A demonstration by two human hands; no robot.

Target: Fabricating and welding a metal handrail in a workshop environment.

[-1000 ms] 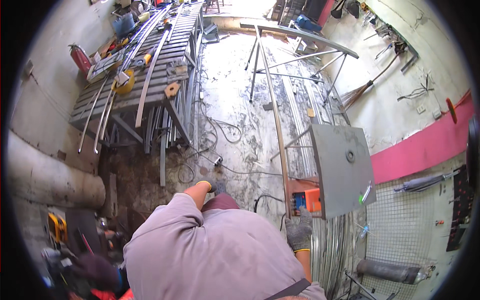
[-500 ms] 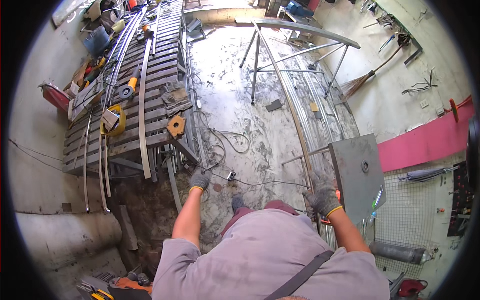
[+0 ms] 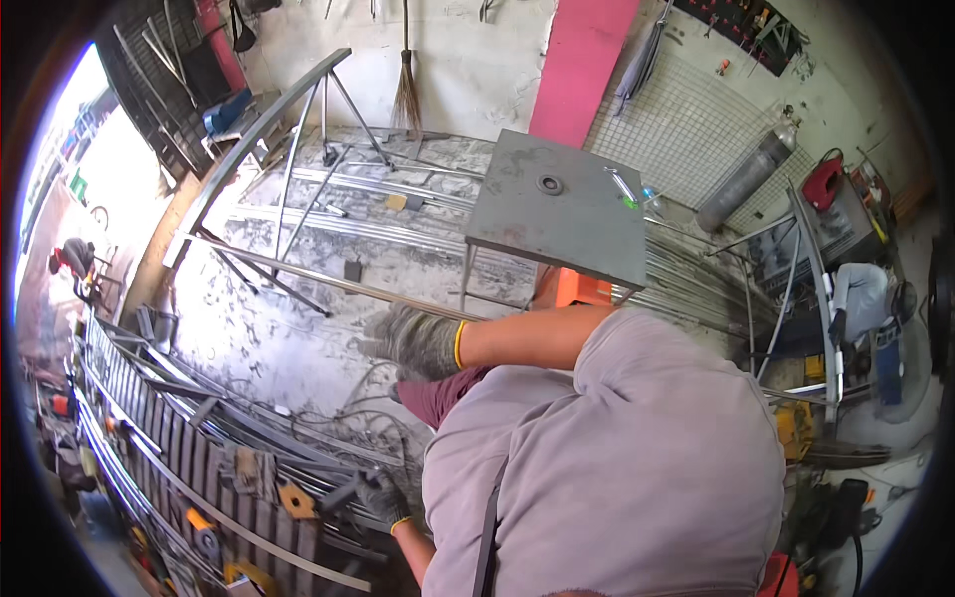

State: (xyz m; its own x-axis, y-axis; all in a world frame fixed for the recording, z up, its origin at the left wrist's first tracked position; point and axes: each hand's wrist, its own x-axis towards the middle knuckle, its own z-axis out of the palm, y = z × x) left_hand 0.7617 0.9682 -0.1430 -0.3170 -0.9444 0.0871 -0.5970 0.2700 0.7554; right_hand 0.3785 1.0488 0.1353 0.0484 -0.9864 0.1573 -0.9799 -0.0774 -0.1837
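Observation:
My right hand (image 3: 410,340), in a grey knit glove with a yellow cuff, reaches leftward above the floor, below a long metal tube (image 3: 343,285). Motion smears its fingers, so their grip does not show. My left hand (image 3: 382,497), gloved the same way, is at the near end of the slatted metal bench (image 3: 194,430). Its fingers look curled in against the dark steel there; what lies inside them is hidden. Beside that hand, a yellow six-sided block (image 3: 297,500) sits on the bench, with a grey cloth (image 3: 249,472) farther along.
A grey metal table (image 3: 557,209) stands ahead, an orange object (image 3: 582,287) beneath it. Trestle legs (image 3: 288,169) and long tubes lie beyond. An angle grinder (image 3: 203,532) rests on the bench. A gas cylinder (image 3: 748,182) leans by the wall; another person (image 3: 863,298) is at right.
The view has swung to the right, bringing the table and the other person into sight. My right hand has left the tube by the table; my left hand has moved closer to the bench end.

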